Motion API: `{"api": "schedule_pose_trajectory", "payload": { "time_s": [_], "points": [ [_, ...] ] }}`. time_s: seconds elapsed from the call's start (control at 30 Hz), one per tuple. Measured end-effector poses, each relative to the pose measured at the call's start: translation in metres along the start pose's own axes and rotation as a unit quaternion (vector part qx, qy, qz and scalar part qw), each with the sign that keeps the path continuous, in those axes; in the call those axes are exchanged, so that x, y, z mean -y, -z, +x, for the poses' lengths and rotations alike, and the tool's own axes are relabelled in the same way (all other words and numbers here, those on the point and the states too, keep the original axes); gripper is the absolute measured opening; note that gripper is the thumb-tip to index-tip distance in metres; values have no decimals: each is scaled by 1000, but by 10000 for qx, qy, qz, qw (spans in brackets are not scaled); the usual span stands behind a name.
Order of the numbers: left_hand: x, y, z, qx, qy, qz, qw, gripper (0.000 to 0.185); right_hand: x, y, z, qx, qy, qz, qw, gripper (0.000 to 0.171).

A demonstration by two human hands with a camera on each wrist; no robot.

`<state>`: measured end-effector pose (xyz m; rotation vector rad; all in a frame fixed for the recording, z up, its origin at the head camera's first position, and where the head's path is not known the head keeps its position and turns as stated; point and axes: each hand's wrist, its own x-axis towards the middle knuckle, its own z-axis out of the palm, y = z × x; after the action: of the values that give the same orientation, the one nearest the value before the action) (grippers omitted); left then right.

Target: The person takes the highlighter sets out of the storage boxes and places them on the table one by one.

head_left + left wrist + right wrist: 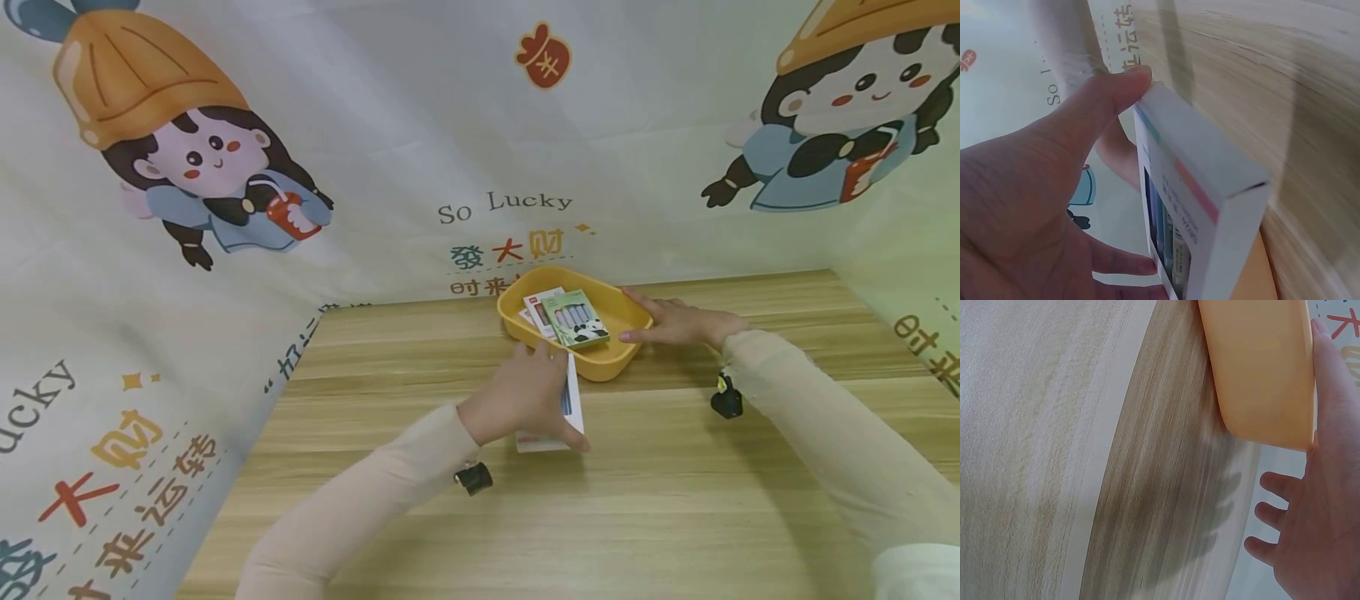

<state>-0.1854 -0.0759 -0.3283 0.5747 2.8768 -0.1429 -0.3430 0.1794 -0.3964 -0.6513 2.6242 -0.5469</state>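
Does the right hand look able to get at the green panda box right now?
Probably yes. The right hand is at the rim of the yellow basket, and the green panda box lies uncovered inside. The left hand seems out of the way by the near edge.

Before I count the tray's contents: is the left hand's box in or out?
Out: the left hand holds the white box in front of the yellow tray.

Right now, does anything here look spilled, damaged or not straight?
Nothing looks spilled. The green box lies askew over another box in the yellow tray. The white box in the left hand shows a dark slit at one corner, perhaps an unclosed flap.
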Motion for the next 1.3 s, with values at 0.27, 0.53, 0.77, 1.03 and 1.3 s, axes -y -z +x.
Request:
{"api": "schedule_pose_trajectory", "payload": {
  "time_s": [0.27, 0.53, 0.77, 1.03, 1.3],
  "points": [
    [-5, -5, 1, -39, -99, 92, 9999, 128, 1, 1, 1, 6, -13, -20, 10000, 99],
    [-12, -8, 2, 6, -191, 125, 9997, 126, 0, 0, 2, 23, -131, 22, 9999, 102],
    [-15, -14, 4, 84, -173, 164, 9997, 124, 3, 1, 0, 35, -121, -39, 9999, 101],
    [-17, -21, 5, 24, -200, 347, 9992, 124, 4, 2, -1, 30, -95, -85, 9999, 99],
    [-19, -31, 8, -10, -286, 371, 9989, 124, 4, 1, -2, 25, -46, -51, 10000, 99]
  ]
}}
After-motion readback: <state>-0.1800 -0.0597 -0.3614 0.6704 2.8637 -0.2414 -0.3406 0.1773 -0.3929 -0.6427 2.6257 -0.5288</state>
